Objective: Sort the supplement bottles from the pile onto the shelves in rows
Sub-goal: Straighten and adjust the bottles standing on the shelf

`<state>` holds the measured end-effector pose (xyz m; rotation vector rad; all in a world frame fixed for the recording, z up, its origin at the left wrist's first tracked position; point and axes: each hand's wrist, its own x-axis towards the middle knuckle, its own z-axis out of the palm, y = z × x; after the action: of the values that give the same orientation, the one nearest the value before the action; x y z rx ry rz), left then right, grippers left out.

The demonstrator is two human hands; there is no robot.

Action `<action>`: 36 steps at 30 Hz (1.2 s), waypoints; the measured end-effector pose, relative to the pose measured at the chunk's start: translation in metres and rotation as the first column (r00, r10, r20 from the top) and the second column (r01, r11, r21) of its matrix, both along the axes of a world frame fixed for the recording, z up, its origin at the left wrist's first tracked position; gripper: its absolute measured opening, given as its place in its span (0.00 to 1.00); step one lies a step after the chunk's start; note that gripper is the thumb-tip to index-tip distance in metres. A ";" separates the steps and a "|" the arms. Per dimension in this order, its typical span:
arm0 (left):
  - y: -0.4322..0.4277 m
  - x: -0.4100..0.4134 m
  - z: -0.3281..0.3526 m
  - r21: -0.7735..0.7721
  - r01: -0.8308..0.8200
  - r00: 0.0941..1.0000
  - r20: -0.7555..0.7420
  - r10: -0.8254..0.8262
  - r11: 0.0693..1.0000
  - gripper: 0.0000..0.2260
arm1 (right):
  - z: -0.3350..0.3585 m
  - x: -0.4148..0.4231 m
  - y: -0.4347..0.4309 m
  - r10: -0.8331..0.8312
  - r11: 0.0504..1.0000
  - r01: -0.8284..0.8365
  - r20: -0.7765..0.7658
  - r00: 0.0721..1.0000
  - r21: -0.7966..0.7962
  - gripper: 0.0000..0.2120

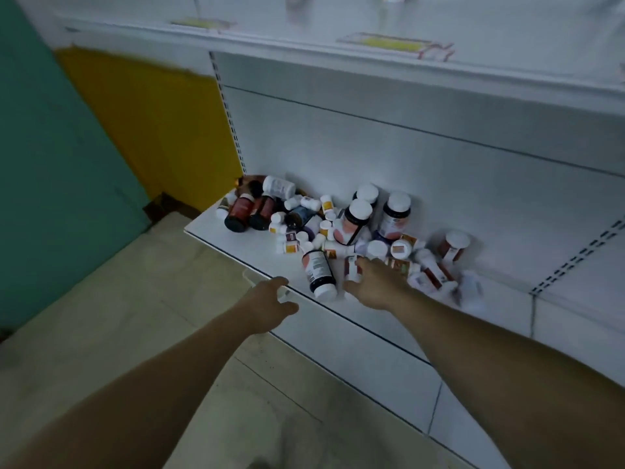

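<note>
Pile of supplement bottles (338, 228) on lower shelf (209, 228); right hand (373, 286) at small red-labelled bottle (351, 268), grip closure indiscernible; left hand (270, 301) grip spread, empty; bottles judged light, rigid, slick, roll-prone, so grasp mid-body.

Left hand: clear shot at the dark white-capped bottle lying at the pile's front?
Probably yes. Left hand is open at the shelf edge; only bare shelf lies between it and the dark bottle. Right hand sits on the bottle's other side.
</note>
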<state>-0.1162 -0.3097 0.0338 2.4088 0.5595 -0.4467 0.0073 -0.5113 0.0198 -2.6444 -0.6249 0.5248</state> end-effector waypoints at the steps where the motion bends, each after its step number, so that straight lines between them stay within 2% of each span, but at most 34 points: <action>1: 0.015 0.005 -0.001 -0.002 0.028 1.000 -0.007 -0.028 1.000 0.29 | -0.005 -0.004 0.010 -0.032 0.999 0.032 -0.027 0.999 0.012 0.27; 7: 0.069 0.046 0.002 -0.059 0.151 0.989 0.010 -0.151 0.987 0.28 | -0.023 -0.016 0.055 -0.057 0.996 0.062 -0.080 0.995 0.057 0.38; 12: 0.080 0.101 0.004 -0.030 0.248 0.967 0.064 -0.245 0.968 0.26 | -0.045 -0.005 0.076 -0.229 0.969 0.239 -0.141 0.963 0.059 0.39; 16: 0.083 0.135 -0.007 -0.052 0.290 0.954 0.091 -0.285 0.956 0.25 | -0.071 -0.002 0.092 -0.308 0.945 0.318 -0.119 0.944 0.072 0.44; 18: 0.086 0.148 -0.015 -0.064 0.330 0.939 0.119 -0.321 0.942 0.22 | -0.082 -0.006 0.100 -0.344 0.938 0.347 -0.072 0.936 0.021 0.42; 20: 0.086 0.160 -0.020 -0.056 0.353 0.930 0.129 -0.344 0.934 0.23 | -0.088 -0.008 0.106 -0.378 0.925 0.378 0.006 0.926 -0.038 0.36; 23: 0.082 0.184 -0.023 -0.074 0.429 0.899 0.126 -0.419 0.900 0.27 | -0.083 -0.006 0.109 -0.469 0.881 0.467 0.027 0.883 0.073 0.33; 26: 0.066 0.216 -0.020 -0.174 0.484 0.866 0.234 -0.441 0.858 0.28 | -0.061 0.002 0.100 -0.593 0.725 0.591 -0.116 0.797 0.354 0.29; 29: 0.037 0.238 -0.016 -0.275 0.497 0.852 0.335 -0.402 0.823 0.33 | -0.039 0.003 0.085 -0.682 0.494 0.670 -0.230 0.694 0.555 0.23; 31: 0.018 0.247 -0.021 -0.316 0.551 0.819 0.385 -0.426 0.773 0.36 | -0.030 0.003 0.076 -0.725 0.324 0.704 -0.312 0.614 0.632 0.24; 34: 0.002 0.256 -0.035 -0.216 0.582 0.797 0.344 -0.497 0.784 0.42 | -0.023 0.001 0.064 -0.761 0.140 0.710 -0.383 0.523 0.690 0.28; 36: -0.002 0.260 -0.045 -0.107 0.586 0.782 0.333 -0.527 0.803 0.42 | -0.021 0.000 0.056 -0.775 0.085 0.695 -0.391 0.497 0.714 0.26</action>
<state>0.1443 -0.3116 -0.0114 2.3431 -0.3438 -0.3606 0.0069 -0.4549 -0.0013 -1.6475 0.4844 -0.2231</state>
